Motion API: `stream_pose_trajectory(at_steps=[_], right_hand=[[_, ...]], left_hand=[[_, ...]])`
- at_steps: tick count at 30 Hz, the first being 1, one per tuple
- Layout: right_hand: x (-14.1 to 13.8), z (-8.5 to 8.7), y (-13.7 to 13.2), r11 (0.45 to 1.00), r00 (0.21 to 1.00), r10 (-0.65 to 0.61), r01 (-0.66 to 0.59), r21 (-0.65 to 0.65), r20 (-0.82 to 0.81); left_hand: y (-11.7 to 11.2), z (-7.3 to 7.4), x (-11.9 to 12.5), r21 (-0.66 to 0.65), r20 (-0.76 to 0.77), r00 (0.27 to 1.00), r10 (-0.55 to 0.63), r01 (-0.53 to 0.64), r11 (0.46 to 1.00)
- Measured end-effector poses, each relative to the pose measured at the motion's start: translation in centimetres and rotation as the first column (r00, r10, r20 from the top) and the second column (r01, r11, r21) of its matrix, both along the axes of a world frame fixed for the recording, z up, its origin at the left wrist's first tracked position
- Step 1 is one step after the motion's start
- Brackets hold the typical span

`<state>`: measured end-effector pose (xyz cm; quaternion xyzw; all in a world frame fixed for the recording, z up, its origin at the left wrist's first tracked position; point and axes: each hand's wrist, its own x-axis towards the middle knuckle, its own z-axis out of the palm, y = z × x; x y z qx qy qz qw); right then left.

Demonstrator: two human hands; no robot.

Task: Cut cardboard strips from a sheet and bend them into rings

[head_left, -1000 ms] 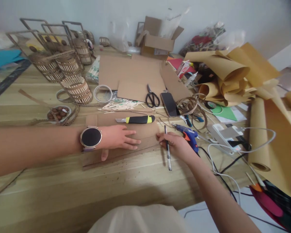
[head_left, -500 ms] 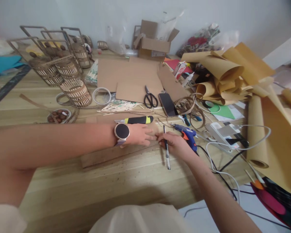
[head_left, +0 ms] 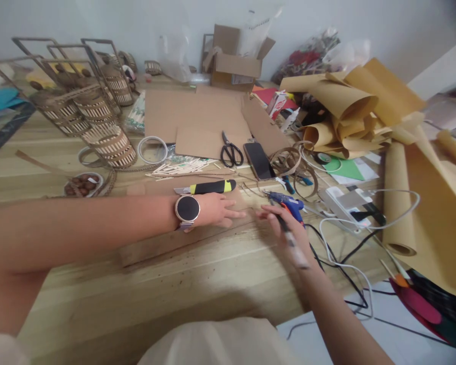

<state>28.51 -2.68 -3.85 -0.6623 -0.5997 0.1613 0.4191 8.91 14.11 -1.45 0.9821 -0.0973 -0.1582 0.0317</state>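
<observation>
My left hand (head_left: 216, 210) lies flat with fingers spread on a strip of brown cardboard (head_left: 155, 246). A watch with a dark round face (head_left: 187, 208) is on that wrist. Just beyond the hand rests a yellow-and-black utility knife (head_left: 213, 187), its blade pointing left. My right hand (head_left: 285, 225) holds a pen (head_left: 291, 241) that lies slantwise across it, blurred at the lower end. Its fingers are off the cardboard, near the strip's right end. Behind the right hand is a blue glue gun (head_left: 289, 201), partly covered by it.
Black scissors (head_left: 231, 153) and a phone (head_left: 259, 161) lie beyond the hands. Woven baskets (head_left: 108, 144) and a bowl of brown nuts (head_left: 84, 184) stand at left. Cables (head_left: 349, 268), a power strip (head_left: 340, 208) and rolled kraft paper (head_left: 399, 203) crowd the right.
My right hand has drawn away from the left fingertips to the right, and the pen has tilted over in it. The left hand stays flat on the cardboard.
</observation>
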Motion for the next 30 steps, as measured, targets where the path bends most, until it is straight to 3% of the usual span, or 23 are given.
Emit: stream_pose_trajectory(at_steps=[3, 5, 11, 16, 21, 23, 25, 27, 30], right_hand=[[1.3, -0.1, 1.7, 0.953, 0.931, 0.302, -0.286, -0.103, 0.205], [2.1, -0.1, 2.7, 0.903, 0.865, 0.427, -0.398, -0.159, 0.262], [2.7, -0.1, 3.7, 0.873, 0.825, 0.486, -0.444, -0.204, 0.287], [2.6, 0.0, 3.8, 0.868, 0.818, 0.496, -0.455, -0.201, 0.290], [2.6, 0.5, 3.8, 0.866, 0.825, 0.499, -0.458, -0.202, 0.266], [2.2, 0.8, 3.2, 0.913, 0.886, 0.406, -0.380, -0.150, 0.226], [1.5, 1.1, 2.1, 0.972, 0.958, 0.232, -0.225, -0.060, 0.168], [0.1, 1.3, 0.7, 0.995, 0.990, 0.092, -0.095, 0.018, 0.104], [-2.6, 1.4, -1.0, 0.997, 0.997, 0.073, -0.073, 0.005, -0.016]], left_hand=[[-0.2, 0.1, 0.0, 0.012, -0.037, 0.999, 0.006, -0.006, 1.000], [-0.4, 0.1, 0.1, 0.025, -0.058, 0.998, 0.010, -0.008, 1.000], [-0.8, 0.4, 0.4, 0.066, -0.106, 0.994, 0.033, -0.026, 0.997], [-0.7, 0.5, 0.5, 0.108, -0.157, 0.988, 0.006, 0.011, 0.994], [-0.4, 0.0, -0.2, 0.011, -0.009, 1.000, 0.006, -0.006, 1.000], [-0.3, -0.1, -0.3, 0.033, 0.018, 1.000, -0.003, 0.003, 0.999], [-0.4, 0.0, -0.2, 0.082, -0.034, 0.999, -0.011, 0.013, 0.997], [-0.4, 0.2, 0.0, 0.094, -0.082, 0.997, -0.006, 0.014, 0.995], [-0.5, 0.7, 0.1, 0.034, -0.073, 0.997, 0.015, -0.013, 0.999]])
